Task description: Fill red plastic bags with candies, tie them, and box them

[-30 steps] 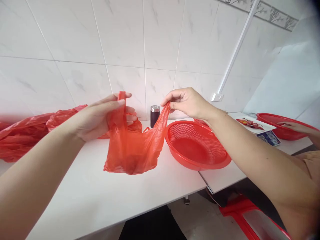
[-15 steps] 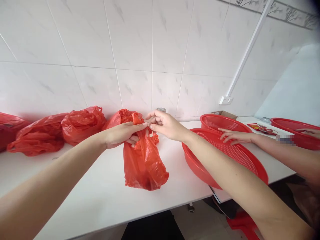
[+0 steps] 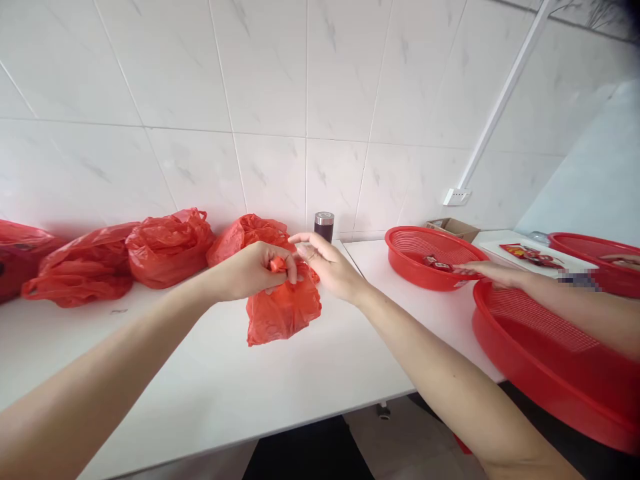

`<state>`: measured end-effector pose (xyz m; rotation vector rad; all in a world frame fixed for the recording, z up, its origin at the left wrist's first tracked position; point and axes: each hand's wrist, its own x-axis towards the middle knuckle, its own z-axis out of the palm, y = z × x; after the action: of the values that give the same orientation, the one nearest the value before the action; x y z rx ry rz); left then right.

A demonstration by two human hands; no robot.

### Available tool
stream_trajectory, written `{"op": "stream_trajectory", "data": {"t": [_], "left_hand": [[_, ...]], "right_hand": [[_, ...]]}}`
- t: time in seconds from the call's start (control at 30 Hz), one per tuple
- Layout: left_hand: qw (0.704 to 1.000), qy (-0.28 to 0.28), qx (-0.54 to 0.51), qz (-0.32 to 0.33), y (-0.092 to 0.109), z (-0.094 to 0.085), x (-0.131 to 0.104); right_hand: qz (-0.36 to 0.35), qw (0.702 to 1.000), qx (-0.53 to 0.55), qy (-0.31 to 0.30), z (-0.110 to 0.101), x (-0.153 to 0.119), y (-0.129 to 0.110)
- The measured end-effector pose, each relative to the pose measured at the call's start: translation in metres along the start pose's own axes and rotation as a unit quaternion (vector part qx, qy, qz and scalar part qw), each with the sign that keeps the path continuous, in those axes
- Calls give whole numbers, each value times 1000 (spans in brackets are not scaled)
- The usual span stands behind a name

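A small red plastic bag (image 3: 284,313) hangs just above the white table in front of me. My left hand (image 3: 260,270) is closed round its gathered top, a bit of red plastic poking up between thumb and fingers. Close beside it on the right, my right hand (image 3: 333,267) has its fingers stretched toward the left hand, apart from one another; I see nothing held in it. Behind both hands sits a fuller red plastic bag (image 3: 245,233), partly covered by the left hand. What the small bag contains is hidden.
More full red bags (image 3: 167,250) line the wall at left. A dark flask (image 3: 324,227) stands behind my right hand. To the right, another person's hand (image 3: 493,272) reaches over a round red basket (image 3: 425,273) holding small packets; a larger red basket (image 3: 530,363) overhangs the table edge.
My left hand now grips the bag's top in a fist, and the bag hangs shorter. My right fingers have straightened. The large basket has shifted right, baring the smaller one.
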<state>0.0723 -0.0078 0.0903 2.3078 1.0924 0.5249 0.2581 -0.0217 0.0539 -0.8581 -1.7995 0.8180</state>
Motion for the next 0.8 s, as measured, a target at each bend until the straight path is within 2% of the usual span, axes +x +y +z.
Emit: {"op": "stream_trajectory", "data": {"t": [0.07,0.13,0.17,0.23,0.3,0.37,0.43,0.5,0.63,0.7,0.8], "left_hand": [[990,98,89,38,-2,10,1],[966,186,148,99,-6,19,2],[956,213,160,124,-9,22,2],[948,233,156,153,-13,24,3],[951,221,139,164,-16,24,1],[964,170,135,155,-21,24,-3],[978,110,137,115,-31,26,-13],[988,75,127,55,-48,28,-29],[995,51,63,-55,-90,36,-70],[995,46,47,-80,-102,44,-82],[991,117,26,-63,-102,61,-75]], "right_hand": [[19,999,29,-21,5,4,13],[16,996,77,-41,7,5,20],[21,993,103,-57,7,4,21],[48,986,137,-82,6,2,21],[72,983,146,-88,6,-3,19],[74,987,120,-78,8,-9,18],[67,994,70,-54,11,-18,22],[73,997,28,-13,11,-30,34],[160,983,50,72,1,-56,75],[196,974,51,105,-2,-62,94],[201,968,20,148,7,-59,110]]}}
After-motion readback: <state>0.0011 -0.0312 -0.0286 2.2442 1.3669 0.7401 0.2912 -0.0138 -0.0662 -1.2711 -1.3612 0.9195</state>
